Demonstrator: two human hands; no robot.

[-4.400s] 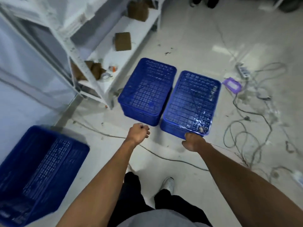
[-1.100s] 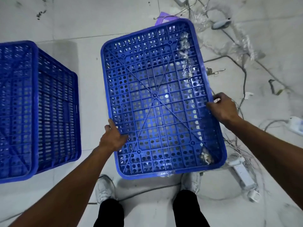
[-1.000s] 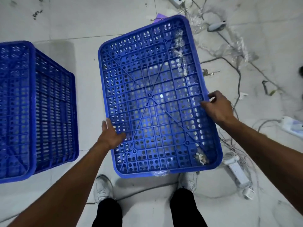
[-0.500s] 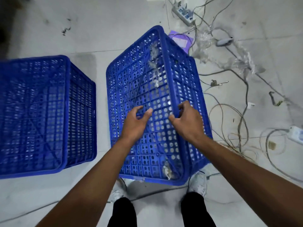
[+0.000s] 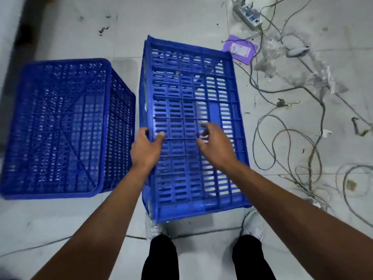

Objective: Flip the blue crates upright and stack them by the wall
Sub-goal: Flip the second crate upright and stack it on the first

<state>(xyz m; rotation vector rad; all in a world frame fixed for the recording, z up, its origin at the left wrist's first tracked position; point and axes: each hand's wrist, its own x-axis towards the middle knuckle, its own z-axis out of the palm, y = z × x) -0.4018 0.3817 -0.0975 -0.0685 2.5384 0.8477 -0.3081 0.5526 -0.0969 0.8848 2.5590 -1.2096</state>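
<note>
A blue slotted crate (image 5: 187, 93) lies on its side on the floor right in front of my feet, one long slotted wall facing up. My left hand (image 5: 146, 150) grips the upper left edge of that wall, fingers over the edge and thumb on top. My right hand (image 5: 216, 144) hovers over the same wall with its fingers spread and blurred, holding nothing. A second blue crate (image 5: 56, 126) stands upside down to the left, its gridded base facing up, a narrow gap between the two.
Loose grey cables (image 5: 282, 122) sprawl over the floor to the right, with a power strip (image 5: 248, 14), a purple packet (image 5: 240, 49) and crumpled clear plastic (image 5: 321, 77). My shoes (image 5: 253, 225) stand just behind the crate. A dark strip runs along the top left.
The crate, base up a second ago, has rolled onto its side. Both hands left its outer rims; the left now grips the upper edge, the right has come off the wall.
</note>
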